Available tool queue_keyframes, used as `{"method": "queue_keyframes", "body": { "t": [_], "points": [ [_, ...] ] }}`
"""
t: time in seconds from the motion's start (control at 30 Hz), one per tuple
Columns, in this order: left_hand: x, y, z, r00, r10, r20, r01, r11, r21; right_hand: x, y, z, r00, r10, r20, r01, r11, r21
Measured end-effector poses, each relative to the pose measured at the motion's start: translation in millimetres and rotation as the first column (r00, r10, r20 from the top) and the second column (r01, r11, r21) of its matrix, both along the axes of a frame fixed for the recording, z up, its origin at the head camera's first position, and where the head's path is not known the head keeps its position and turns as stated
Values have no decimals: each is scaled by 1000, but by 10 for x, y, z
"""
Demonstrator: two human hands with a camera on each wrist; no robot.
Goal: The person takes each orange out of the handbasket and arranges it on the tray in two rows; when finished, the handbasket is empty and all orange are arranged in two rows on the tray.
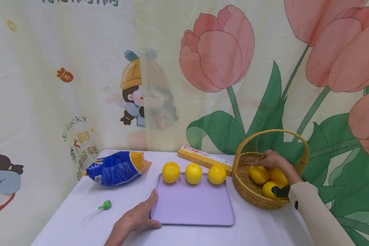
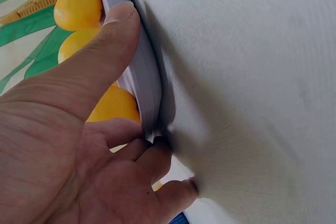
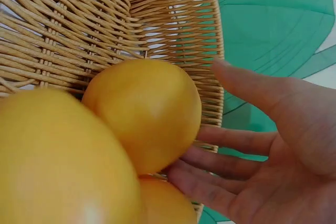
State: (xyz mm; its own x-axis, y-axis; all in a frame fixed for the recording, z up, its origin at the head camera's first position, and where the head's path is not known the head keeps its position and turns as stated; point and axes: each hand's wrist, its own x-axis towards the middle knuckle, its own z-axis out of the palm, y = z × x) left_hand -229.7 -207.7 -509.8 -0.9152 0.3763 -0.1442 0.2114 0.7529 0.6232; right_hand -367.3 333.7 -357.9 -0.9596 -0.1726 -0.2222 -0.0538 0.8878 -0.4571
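Observation:
My left hand (image 1: 138,214) holds the near left corner of a lilac tray (image 1: 193,208). Its thumb presses the rim, with the other fingers bent at the tray's side in the left wrist view. Three oranges (image 1: 193,173) sit in a row along the tray's far edge. Over at the right, my right hand (image 1: 272,160) reaches into a wicker basket (image 1: 249,194) with several oranges in it. In the right wrist view its fingers touch the side of one orange (image 3: 147,114), while the thumb stands apart from it.
A blue and yellow bag (image 1: 115,169) lies at the back left, with a green lollipop (image 1: 105,205) in front of it. Behind the tray is a long yellow pasta box (image 1: 204,159). The basket's handle (image 1: 273,131) arches above my right hand. A printed curtain hangs behind the table.

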Motion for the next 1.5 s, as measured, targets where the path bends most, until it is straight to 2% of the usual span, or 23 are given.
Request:
{"method": "queue_keyframes", "body": {
  "t": [0.07, 0.13, 0.37, 0.53, 0.67, 0.8, 0.87, 1.03, 1.13, 1.2, 1.33, 1.5],
  "points": [
    [14, 23, 20, 1000, -3, -5, 3, 1000, -4, -39, -4, -26, 1000, 2, 23, -2, 1000, 8],
    [58, 70, 107, 1000, 7, -2, -7, 1000, -6, -55, -18, -44, 999, 15, 44, -16, 1000, 23],
    [79, 108, 145, 1000, 9, 10, -9, 1000, 3, -119, -9, -109, 997, 40, 65, -47, 993, 107],
    [223, 222, 448, 1000, 24, 14, -23, 999, -33, -105, 2, -140, 998, 20, 61, -27, 993, 111],
    [282, 280, 599, 999, 47, 17, -46, 998, -35, -65, -32, -155, 999, 24, 49, -27, 998, 55],
    [283, 268, 594, 999, 52, 17, -51, 998, -45, -21, -103, -167, 999, 27, 22, -27, 1000, -12],
    [262, 241, 538, 999, 36, 8, -35, 998, -61, 1, -136, -161, 999, 36, -7, -36, 999, -19],
    [237, 201, 478, 1000, 22, 16, -21, 998, -63, 66, -185, -104, 988, 132, -85, -137, 989, -51],
    [245, 206, 499, 999, 42, 30, -41, 998, -47, 135, -200, -51, 976, 182, -124, -193, 978, -82],
    [259, 209, 525, 999, 37, 31, -34, 997, -71, 200, -205, -11, 966, 209, -151, -225, 969, -101],
    [286, 233, 562, 997, 64, 33, -62, 996, -61, 355, -212, 87, 954, 232, -191, -258, 958, -127],
    [315, 246, 611, 996, 84, 27, -82, 995, -48, 565, -277, 245, 944, 247, -218, -293, 932, -213]
  ]
}}
